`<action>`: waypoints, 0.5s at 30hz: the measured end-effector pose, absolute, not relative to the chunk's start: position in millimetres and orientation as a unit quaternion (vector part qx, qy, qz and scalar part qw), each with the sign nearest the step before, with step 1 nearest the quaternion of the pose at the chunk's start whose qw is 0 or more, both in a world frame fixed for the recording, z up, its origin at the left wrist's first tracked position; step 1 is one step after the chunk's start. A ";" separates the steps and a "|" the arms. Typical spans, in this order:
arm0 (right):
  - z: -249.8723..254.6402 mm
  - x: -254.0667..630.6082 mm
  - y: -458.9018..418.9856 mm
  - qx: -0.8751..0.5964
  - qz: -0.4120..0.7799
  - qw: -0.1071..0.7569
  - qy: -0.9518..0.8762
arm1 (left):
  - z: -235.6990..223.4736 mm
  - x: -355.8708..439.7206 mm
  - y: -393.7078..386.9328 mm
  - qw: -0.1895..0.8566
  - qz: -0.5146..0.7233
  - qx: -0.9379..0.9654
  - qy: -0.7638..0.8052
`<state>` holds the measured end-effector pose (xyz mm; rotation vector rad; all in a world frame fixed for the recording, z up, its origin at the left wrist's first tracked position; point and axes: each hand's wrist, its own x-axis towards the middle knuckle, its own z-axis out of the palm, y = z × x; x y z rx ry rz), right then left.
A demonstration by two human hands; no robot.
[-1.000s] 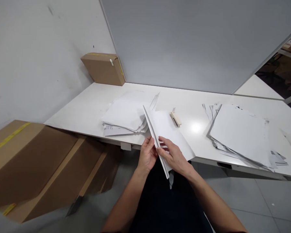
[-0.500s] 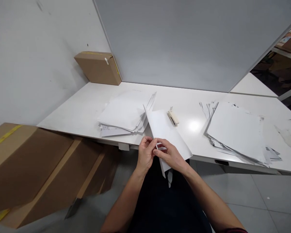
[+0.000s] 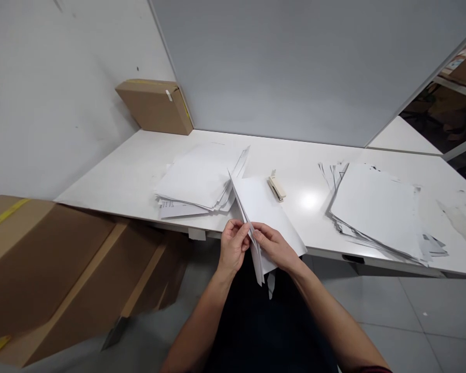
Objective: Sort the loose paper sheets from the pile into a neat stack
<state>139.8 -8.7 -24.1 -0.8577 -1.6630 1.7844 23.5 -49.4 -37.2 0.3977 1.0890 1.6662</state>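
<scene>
Near the table's front edge, my left hand (image 3: 234, 247) pinches the edge of some sheets of paper (image 3: 258, 264) standing nearly on edge. My right hand (image 3: 276, 247) grips the same sheets from the other side, its thumb and fingers at their edge. Beneath and to the right lies another white sheet (image 3: 261, 201), partly on the table and jutting over its front edge. A beige stapler (image 3: 276, 188) rests on the table just beyond that sheet. How many sheets I hold is hard to make out.
On the left of the table (image 3: 116, 171) lies a loose paper stack (image 3: 200, 176); a second stack (image 3: 376, 212) lies on the right. A cardboard box (image 3: 153, 107) stands in the back corner. Large cartons (image 3: 62, 269) stand at the lower left. A grey panel (image 3: 287, 67) rises behind.
The held sheets have fanned slightly apart at their lower end. My right fingers have closed in on the paper's edge, while my left hand keeps its pinch. The view shifted a little.
</scene>
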 end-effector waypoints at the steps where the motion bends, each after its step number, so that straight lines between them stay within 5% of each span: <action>1: -24.9 140.0 -8.9 -0.323 0.668 0.278 -0.610 | -37.1 23.1 -49.6 0.526 0.696 0.164 0.460; 6: -28.7 145.9 -3.8 -0.376 0.653 0.274 -0.597 | -35.2 21.1 -51.0 0.524 0.691 0.157 0.472; 15: -23.7 154.7 5.2 -0.459 0.446 0.275 -0.717 | -36.1 16.5 -52.0 0.451 0.698 0.197 0.520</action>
